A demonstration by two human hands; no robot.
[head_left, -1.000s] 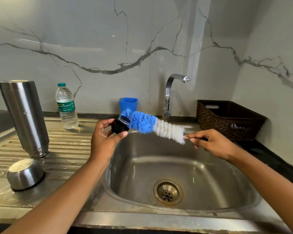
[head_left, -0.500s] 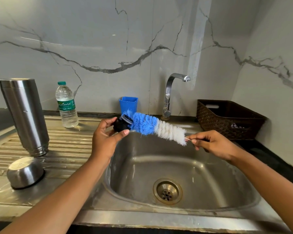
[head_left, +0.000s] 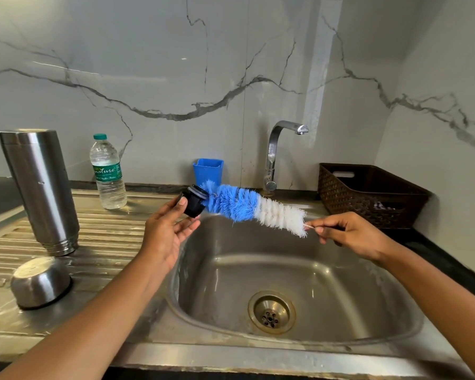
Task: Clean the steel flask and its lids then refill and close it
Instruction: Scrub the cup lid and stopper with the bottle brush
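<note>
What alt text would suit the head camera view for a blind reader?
Above a steel sink, the left hand holds a black flask lid while the right hand pinches the handle of a blue-and-white bottle brush touching it. The steel flask stands inverted on the drainboard, beside a steel cap and water bottle.

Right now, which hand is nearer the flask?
Left. The left hand holds the black lid right of the flask; right hand, pinching the brush, is farther right over the sink.
</note>
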